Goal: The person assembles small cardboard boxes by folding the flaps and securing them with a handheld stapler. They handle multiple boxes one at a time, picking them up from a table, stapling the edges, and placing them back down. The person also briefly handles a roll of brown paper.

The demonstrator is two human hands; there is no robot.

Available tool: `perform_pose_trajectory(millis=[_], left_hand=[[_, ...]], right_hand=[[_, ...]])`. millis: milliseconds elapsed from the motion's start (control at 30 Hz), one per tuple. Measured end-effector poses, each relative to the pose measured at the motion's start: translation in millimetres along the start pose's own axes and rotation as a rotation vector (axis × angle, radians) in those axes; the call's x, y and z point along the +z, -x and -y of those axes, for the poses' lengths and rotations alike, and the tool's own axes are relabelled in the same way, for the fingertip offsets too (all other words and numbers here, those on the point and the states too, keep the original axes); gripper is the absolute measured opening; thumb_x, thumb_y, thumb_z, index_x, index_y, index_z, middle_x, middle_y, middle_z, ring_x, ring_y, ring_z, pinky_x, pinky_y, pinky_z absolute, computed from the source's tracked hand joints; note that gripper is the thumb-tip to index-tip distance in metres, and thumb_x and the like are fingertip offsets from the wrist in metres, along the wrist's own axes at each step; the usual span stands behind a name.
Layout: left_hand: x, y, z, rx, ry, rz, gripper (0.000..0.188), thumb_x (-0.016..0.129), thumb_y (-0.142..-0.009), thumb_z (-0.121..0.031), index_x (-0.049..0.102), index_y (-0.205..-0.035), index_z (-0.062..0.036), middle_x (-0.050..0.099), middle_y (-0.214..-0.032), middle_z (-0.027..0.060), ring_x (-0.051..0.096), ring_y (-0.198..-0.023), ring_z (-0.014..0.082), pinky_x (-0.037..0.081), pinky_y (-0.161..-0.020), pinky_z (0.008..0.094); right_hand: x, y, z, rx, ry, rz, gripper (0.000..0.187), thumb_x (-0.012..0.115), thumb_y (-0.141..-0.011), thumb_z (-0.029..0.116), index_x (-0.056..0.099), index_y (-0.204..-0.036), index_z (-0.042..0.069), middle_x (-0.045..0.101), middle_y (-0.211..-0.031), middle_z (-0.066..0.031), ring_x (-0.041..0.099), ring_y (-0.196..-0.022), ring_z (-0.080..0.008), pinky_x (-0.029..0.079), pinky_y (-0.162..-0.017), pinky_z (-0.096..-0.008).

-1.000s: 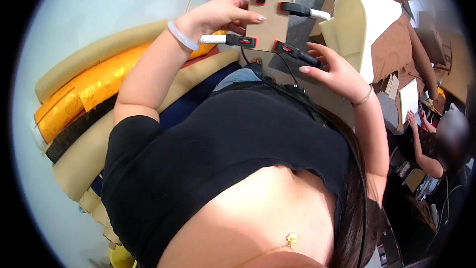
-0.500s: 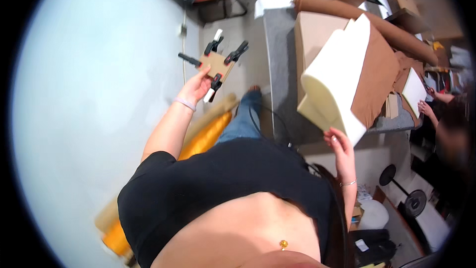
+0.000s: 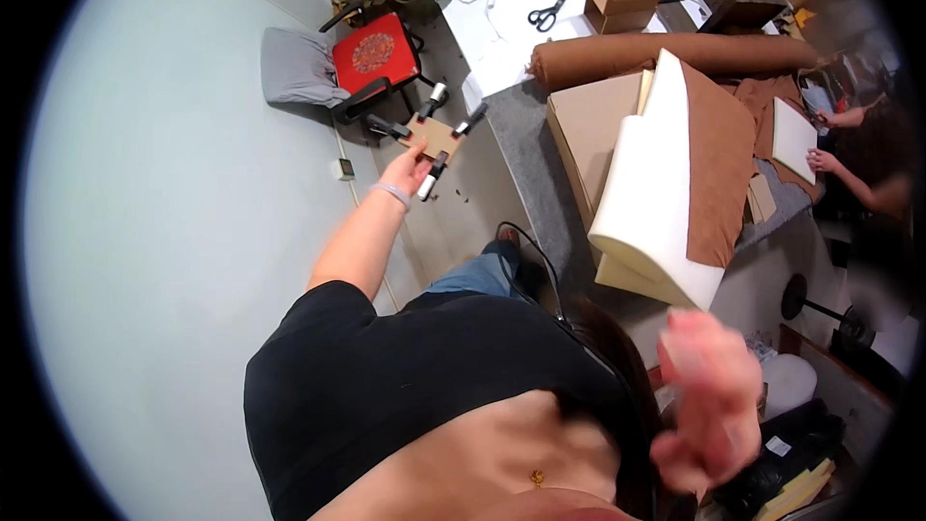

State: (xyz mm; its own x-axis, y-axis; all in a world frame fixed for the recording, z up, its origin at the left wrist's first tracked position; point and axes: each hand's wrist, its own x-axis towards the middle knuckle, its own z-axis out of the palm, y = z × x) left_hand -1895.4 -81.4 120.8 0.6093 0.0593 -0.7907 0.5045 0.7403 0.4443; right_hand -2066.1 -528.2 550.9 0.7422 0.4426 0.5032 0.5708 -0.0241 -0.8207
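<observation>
My left hand (image 3: 409, 172) is stretched out ahead and grips a small square tan board (image 3: 431, 138) by its near edge, the thumb on top. Several black spring clamps (image 3: 390, 126) with red tips are fixed round the board's sides, some with a white handle. Raised close to the camera, my right hand (image 3: 712, 396) is smeared by motion and its fingers do not show clearly. Just beyond it lies a large sheet of white foam (image 3: 644, 183), its near edge curled over, with brown cloth (image 3: 719, 164) on its right part.
A roll of brown fabric (image 3: 666, 60) crosses the worktable (image 3: 526, 140), beside a flat cardboard box (image 3: 582, 130). Scissors (image 3: 550, 15) and an open carton (image 3: 617, 8) lie farther back. A red-seated chair (image 3: 374, 50) stands by the wall. On the right, a co-worker's hands (image 3: 825, 159) hold a white panel.
My right hand has left the foam's near edge and come up nearer the camera. My left hand still holds the clamped board. The view has shifted, showing more of the table's far end.
</observation>
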Motion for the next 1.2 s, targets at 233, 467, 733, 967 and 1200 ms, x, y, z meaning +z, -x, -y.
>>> perform_pose_trajectory(millis=[233,467,733,967,1200], left_hand=[[24,10,10,-0.043,0.084,0.018,0.024,0.067,-0.094,-0.007,0.06,-0.116,-0.0008,0.066,-0.117,0.0155,0.067,-0.107,0.0296,0.057,-0.096,0.0437],[55,-53,-48,-0.11,-0.075,-0.026,0.025,0.067,-0.094,-0.006,0.06,-0.118,-0.0049,0.067,-0.116,0.013,0.067,-0.11,0.0271,0.056,-0.098,0.0383],[135,-234,-106,-0.253,-0.54,0.043,0.026,0.074,-0.09,-0.01,0.062,-0.113,-0.0069,0.07,-0.108,0.0075,0.07,-0.097,0.0216,0.06,-0.082,0.0357],[199,-327,-87,-0.225,-1.086,0.049,0.025,0.08,-0.085,-0.016,0.071,-0.101,0.0014,0.071,-0.09,0.0095,0.068,-0.072,0.0189,0.053,-0.056,0.0313],[250,-365,-109,-0.082,-1.795,0.408,0.048,0.075,-0.089,-0.026,0.063,-0.12,0.0075,0.07,-0.104,0.0193,0.069,-0.088,0.0271,0.056,-0.076,0.0423]], right_hand=[[58,-45,7,-0.284,-0.474,-0.345,0.051,0.05,-0.098,0.018,0.049,-0.148,0.031,0.056,-0.113,-0.0169,0.057,-0.098,-0.0416,0.046,-0.092,-0.0652],[84,-126,-1,-0.22,-0.331,-0.452,0.059,0.044,-0.102,0.035,0.025,-0.158,0.026,0.056,-0.113,-0.0125,0.056,-0.086,-0.0332,0.05,-0.085,-0.063],[67,-246,-72,0.147,-0.217,-0.31,0.08,0.053,-0.094,0.011,0.006,-0.159,0.019,0.008,-0.164,-0.0213,0.021,-0.148,-0.0391,0.026,-0.117,-0.0554],[86,-246,-91,0.301,0.169,-0.953,0.068,0.051,-0.1,0.022,0.02,-0.158,0.006,0.014,-0.163,-0.027,0.026,-0.149,-0.036,0.02,-0.121,-0.0531],[57,-250,-127,0.454,0.517,-1.317,0.059,0.05,-0.1,0.017,0.031,-0.155,0.012,0.026,-0.161,-0.021,0.037,-0.145,-0.0342,0.024,-0.121,-0.0524]])
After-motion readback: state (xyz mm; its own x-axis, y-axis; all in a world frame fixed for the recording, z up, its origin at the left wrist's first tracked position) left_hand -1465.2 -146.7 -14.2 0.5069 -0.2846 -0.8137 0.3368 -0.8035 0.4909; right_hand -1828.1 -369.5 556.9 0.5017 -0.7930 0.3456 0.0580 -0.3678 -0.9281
